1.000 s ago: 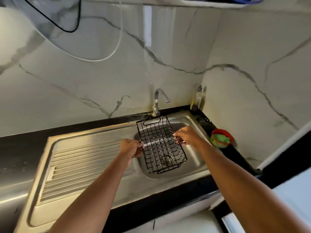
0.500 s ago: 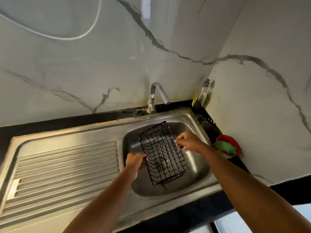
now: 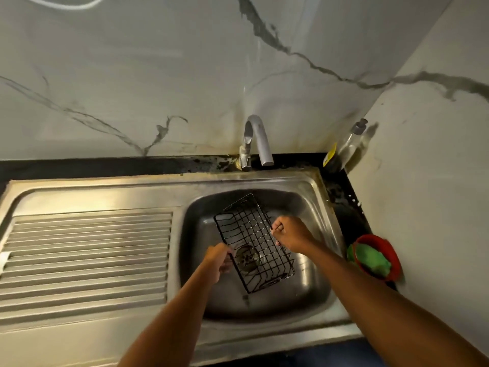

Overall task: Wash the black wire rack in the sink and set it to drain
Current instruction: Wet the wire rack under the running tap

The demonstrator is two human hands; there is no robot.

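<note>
Grey-veined white marble walls [image 3: 158, 75] meet in a corner above a black countertop [image 3: 105, 165]

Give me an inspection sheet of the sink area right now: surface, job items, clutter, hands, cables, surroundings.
Surface: steel sink basin with drain; ribbed drainboard to the left, bare.
Job's things: black wire rack held tilted over the basin, above the drain. Tap shows no running water.
Clutter: soap dispenser bottle in the back corner; red bowl holding a green sponge on the right counter.
Grippers: left hand grips the rack's left long edge; right hand grips the right edge.
Cables: white cable on the wall at top left.
Surroundings: marble-look wall panels, stained near the tap.
</note>
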